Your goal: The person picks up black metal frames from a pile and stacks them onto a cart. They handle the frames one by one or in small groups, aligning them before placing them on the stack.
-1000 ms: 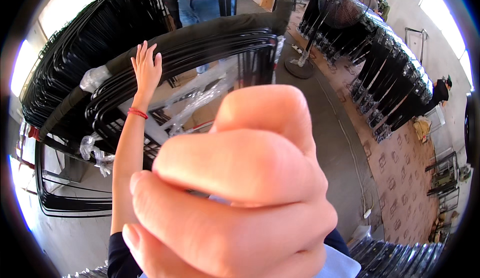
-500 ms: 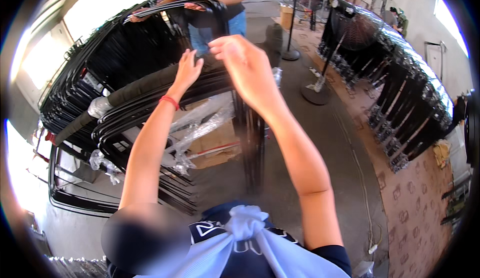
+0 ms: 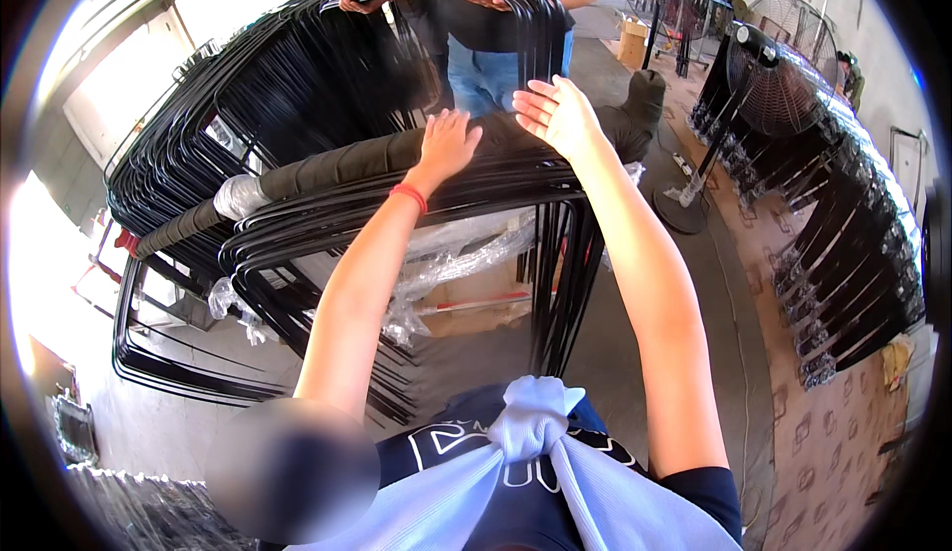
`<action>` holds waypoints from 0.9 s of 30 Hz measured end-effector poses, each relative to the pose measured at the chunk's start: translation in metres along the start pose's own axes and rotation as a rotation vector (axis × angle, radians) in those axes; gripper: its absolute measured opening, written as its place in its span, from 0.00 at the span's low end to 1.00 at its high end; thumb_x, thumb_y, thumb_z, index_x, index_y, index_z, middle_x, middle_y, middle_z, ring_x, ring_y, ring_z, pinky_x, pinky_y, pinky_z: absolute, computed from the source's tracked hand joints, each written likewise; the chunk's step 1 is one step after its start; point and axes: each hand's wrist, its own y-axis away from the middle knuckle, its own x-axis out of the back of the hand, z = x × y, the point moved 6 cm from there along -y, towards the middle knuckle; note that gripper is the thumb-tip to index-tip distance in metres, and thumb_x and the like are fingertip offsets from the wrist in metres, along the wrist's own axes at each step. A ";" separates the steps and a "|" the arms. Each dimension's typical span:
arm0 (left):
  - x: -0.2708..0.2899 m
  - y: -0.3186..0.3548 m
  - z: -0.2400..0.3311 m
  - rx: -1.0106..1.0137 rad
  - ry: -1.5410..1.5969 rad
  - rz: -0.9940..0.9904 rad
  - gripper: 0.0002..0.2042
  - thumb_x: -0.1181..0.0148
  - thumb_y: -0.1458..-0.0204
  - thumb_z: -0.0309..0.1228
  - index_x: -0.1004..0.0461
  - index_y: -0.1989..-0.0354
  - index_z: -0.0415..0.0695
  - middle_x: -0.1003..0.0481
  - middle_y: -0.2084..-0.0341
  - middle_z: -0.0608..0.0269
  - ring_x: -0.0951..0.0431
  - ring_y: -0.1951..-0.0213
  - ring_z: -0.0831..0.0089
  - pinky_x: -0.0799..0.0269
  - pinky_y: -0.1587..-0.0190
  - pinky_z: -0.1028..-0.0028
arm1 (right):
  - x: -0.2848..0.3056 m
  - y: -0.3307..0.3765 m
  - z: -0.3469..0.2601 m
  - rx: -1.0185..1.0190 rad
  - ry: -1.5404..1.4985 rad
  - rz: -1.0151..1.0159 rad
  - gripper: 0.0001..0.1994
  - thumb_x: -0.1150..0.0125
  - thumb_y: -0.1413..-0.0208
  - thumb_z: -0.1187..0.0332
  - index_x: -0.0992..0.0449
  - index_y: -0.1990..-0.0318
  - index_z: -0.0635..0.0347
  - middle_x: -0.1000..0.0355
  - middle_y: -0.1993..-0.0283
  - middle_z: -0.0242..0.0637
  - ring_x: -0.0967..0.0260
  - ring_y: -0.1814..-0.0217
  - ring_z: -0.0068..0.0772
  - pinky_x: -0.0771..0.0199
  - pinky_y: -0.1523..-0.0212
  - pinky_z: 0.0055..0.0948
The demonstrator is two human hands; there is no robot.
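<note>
Head cam: left hand [image 3: 448, 149] is open, fingers out, by the dark cloth-wrapped bar [image 3: 342, 166], can't tell if it's touching. Right hand [image 3: 560, 120] is open and empty. Black bent-tube metal frames [image 3: 496, 188] are bunched along the bar's near side. White outlined lettering [image 3: 433, 442] on the navy shirt [image 3: 402, 462] is half covered by a light-blue knotted cloth [image 3: 535, 422]. Co-worker [image 3: 506, 25] is cut off up top.

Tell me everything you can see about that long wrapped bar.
The dark olive wrapped bar slants across the view, rising rightward to an upturned end. Its covering looks like cloth wound in bands, with clear plastic around it toward the left. Black tube frames crowd both sides. The left hand overlaps it; contact is unclear.
</note>
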 end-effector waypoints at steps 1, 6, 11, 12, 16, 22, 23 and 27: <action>0.002 0.002 0.006 -0.052 -0.028 0.045 0.25 0.60 0.45 0.47 0.39 0.46 0.40 0.39 0.45 0.52 0.46 0.40 0.59 0.58 0.38 0.59 | 0.002 -0.010 0.001 -0.005 -0.003 0.012 0.20 0.58 0.43 0.55 0.36 0.54 0.63 0.31 0.57 0.49 0.32 0.56 0.43 0.31 0.55 0.41; 0.002 0.000 0.010 -0.022 -0.058 0.043 0.26 0.60 0.46 0.49 0.39 0.46 0.41 0.38 0.46 0.53 0.43 0.41 0.61 0.56 0.38 0.62 | 0.001 -0.049 0.000 -0.013 0.038 0.006 0.20 0.57 0.44 0.55 0.38 0.52 0.63 0.32 0.56 0.50 0.33 0.56 0.44 0.32 0.56 0.44; 0.005 0.006 0.012 -0.047 -0.140 0.133 0.25 0.60 0.45 0.48 0.38 0.47 0.41 0.36 0.48 0.55 0.42 0.42 0.61 0.55 0.38 0.61 | -0.001 -0.071 0.002 -0.075 0.110 -0.070 0.21 0.57 0.45 0.56 0.39 0.50 0.64 0.32 0.55 0.52 0.33 0.55 0.45 0.33 0.54 0.44; 0.004 0.008 0.012 -0.034 -0.125 0.130 0.25 0.60 0.45 0.48 0.38 0.47 0.41 0.36 0.48 0.54 0.42 0.42 0.61 0.55 0.38 0.61 | 0.000 -0.074 0.002 -0.100 0.104 -0.092 0.21 0.57 0.45 0.56 0.39 0.50 0.64 0.32 0.55 0.52 0.33 0.55 0.45 0.33 0.53 0.44; 0.010 0.006 0.017 0.013 -0.040 0.097 0.24 0.60 0.44 0.47 0.39 0.46 0.43 0.37 0.47 0.54 0.43 0.41 0.62 0.57 0.38 0.62 | -0.002 -0.085 -0.002 -0.182 0.078 -0.195 0.20 0.56 0.45 0.58 0.40 0.51 0.64 0.32 0.54 0.54 0.32 0.54 0.46 0.33 0.52 0.43; 0.014 0.002 0.002 0.169 0.251 -0.048 0.23 0.65 0.41 0.45 0.42 0.43 0.45 0.43 0.42 0.54 0.50 0.37 0.65 0.63 0.36 0.65 | -0.008 -0.089 -0.007 -0.071 0.083 -0.164 0.14 0.57 0.44 0.64 0.39 0.54 0.64 0.34 0.51 0.54 0.35 0.49 0.45 0.34 0.50 0.44; 0.014 0.003 -0.001 0.172 0.294 -0.075 0.22 0.66 0.40 0.44 0.43 0.42 0.45 0.45 0.40 0.56 0.52 0.36 0.67 0.66 0.36 0.66 | -0.010 -0.088 -0.006 -0.079 0.087 -0.176 0.17 0.54 0.46 0.63 0.39 0.53 0.64 0.37 0.48 0.53 0.38 0.46 0.44 0.35 0.49 0.44; 0.018 0.003 -0.004 0.188 0.355 -0.050 0.22 0.65 0.40 0.44 0.42 0.42 0.44 0.43 0.41 0.56 0.51 0.37 0.67 0.64 0.36 0.68 | -0.011 -0.096 -0.006 -0.122 0.002 -0.298 0.28 0.45 0.50 0.57 0.44 0.46 0.64 0.47 0.40 0.52 0.42 0.43 0.44 0.38 0.48 0.44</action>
